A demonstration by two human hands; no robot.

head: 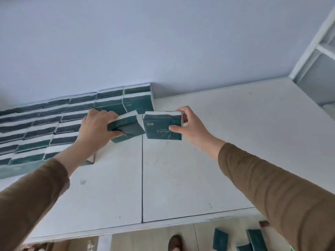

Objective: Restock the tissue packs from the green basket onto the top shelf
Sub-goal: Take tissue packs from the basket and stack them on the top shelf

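Note:
Both arms reach up to the white top shelf (pixel 226 124). My left hand (pixel 97 126) grips a dark green tissue pack (pixel 126 128), tilted, at the right end of the stacked rows of green packs (pixel 54 122) that line the shelf's left side. My right hand (pixel 190 126) holds a second green tissue pack (pixel 163 126) just to the right of the first, thumb on its front face and fingers on its far right edge. The two held packs almost touch. The green basket is not in view.
White cabinet doors (pixel 177 178) with a vertical seam hang below the shelf. Far below on the floor lie loose green packs (pixel 220 240) and a shoe (pixel 175 242). A white window frame (pixel 315 57) stands at the upper right. The shelf's right half is bare.

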